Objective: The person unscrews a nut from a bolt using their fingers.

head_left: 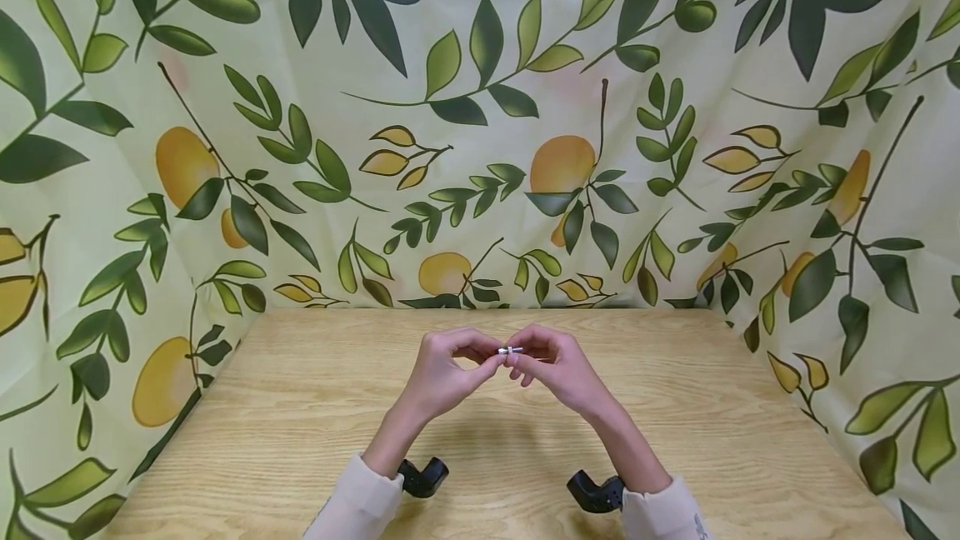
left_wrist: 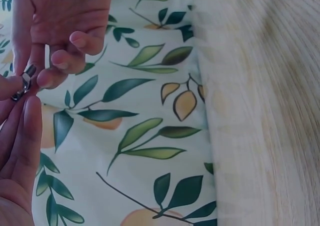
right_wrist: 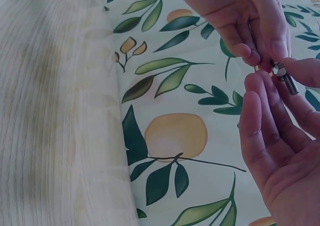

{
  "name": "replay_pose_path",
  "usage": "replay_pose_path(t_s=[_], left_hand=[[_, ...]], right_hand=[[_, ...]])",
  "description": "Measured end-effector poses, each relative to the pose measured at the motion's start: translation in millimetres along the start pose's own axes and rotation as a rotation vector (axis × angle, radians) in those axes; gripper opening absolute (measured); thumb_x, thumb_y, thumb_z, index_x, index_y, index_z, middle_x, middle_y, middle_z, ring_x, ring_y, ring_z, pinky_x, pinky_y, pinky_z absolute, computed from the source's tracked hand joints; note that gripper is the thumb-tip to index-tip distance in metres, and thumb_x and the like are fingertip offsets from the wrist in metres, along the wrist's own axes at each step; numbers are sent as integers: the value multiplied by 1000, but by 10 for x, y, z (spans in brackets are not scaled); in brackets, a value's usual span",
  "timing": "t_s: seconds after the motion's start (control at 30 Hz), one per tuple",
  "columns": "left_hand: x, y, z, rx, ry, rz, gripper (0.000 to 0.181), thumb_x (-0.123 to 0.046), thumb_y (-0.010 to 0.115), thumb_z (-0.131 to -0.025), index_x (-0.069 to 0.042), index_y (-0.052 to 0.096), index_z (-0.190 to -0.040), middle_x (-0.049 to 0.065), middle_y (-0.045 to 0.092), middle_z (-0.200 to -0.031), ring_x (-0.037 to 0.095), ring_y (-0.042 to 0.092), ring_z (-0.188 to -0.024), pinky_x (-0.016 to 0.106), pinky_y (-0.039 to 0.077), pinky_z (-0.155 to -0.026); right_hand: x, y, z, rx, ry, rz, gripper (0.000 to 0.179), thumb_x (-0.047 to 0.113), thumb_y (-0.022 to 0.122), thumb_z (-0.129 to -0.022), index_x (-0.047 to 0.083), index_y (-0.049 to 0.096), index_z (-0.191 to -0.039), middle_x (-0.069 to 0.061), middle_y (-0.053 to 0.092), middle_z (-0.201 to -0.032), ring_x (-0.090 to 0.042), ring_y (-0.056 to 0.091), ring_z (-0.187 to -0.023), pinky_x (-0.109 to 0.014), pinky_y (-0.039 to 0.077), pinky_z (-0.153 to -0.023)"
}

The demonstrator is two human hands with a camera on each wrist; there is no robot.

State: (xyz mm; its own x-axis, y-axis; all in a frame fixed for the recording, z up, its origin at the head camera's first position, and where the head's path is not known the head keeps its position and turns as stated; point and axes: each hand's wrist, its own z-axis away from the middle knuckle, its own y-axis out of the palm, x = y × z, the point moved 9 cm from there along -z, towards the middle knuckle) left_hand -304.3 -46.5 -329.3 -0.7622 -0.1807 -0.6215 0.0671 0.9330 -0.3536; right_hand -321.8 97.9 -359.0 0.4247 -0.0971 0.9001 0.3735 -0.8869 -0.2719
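A small metal bolt (head_left: 518, 350) with a hex nut (right_wrist: 281, 72) around its shank is held up between my two hands, above the table. My left hand (head_left: 452, 367) pinches one end of the bolt between thumb and fingertips. The thumb and fingers of my right hand (head_left: 558, 367) pinch at the nut, and the threaded end points toward that palm in the right wrist view. The fingertips of both hands almost meet and partly cover the bolt. In the left wrist view, the right hand's outer fingers are loosely curled.
The wood-grain table (head_left: 300, 407) spreads beneath both hands. A cloth (head_left: 480, 207) printed with leaves and fruit hangs at the back and along both sides. Black curved wrist mounts (head_left: 426, 478) stick out inward near both pale sleeves (head_left: 356, 498).
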Motion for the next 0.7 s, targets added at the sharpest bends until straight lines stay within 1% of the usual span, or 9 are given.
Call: replay_pose_path(t_s=[0.2,0.37,0.47,0.57,0.7], left_hand=[[-4,7,-3,1,-2,9,8,-2,80,-87,-7,80,-93,7,80,-87,11,74,-71,28,65,-67],[-11,14,-6,-8,8,5,8,-2,80,-87,-8,80,-92,6,80,-87,13,74,-71,29,65,-67],[-9,10,-5,-13,5,-1,8,-2,80,-87,-8,79,-92,6,80,-87,12,75,-72,29,65,-68],[-8,8,-3,-12,2,-5,8,-1,79,-87,-8,79,-92,6,80,-86,12,75,-72,30,65,-68],[11,17,-1,0,-9,-2,9,-1,79,-86,-9,78,-92,5,79,-86,10,74,-72,30,65,-68]], right_hand=[[2,-28,3,-24,2,14,18,7,69,-98,-2,68,-113,-26,70,-102,-15,71,-79,-29,62,-67],[-22,-42,-4,-21,24,28,19,15,62,-103,-3,69,-109,-25,71,-99,-13,70,-78,-31,63,-66],[-14,-25,-6,-2,21,22,23,15,59,-106,-5,69,-107,-28,69,-95,-13,70,-78,-32,64,-66],[3,-12,-4,3,12,18,22,13,60,-105,-6,70,-107,-29,69,-94,-12,69,-78,-31,63,-66],[11,-16,0,-11,12,28,20,12,63,-103,-5,70,-108,-27,70,-95,-12,69,-77,-30,63,-66]])
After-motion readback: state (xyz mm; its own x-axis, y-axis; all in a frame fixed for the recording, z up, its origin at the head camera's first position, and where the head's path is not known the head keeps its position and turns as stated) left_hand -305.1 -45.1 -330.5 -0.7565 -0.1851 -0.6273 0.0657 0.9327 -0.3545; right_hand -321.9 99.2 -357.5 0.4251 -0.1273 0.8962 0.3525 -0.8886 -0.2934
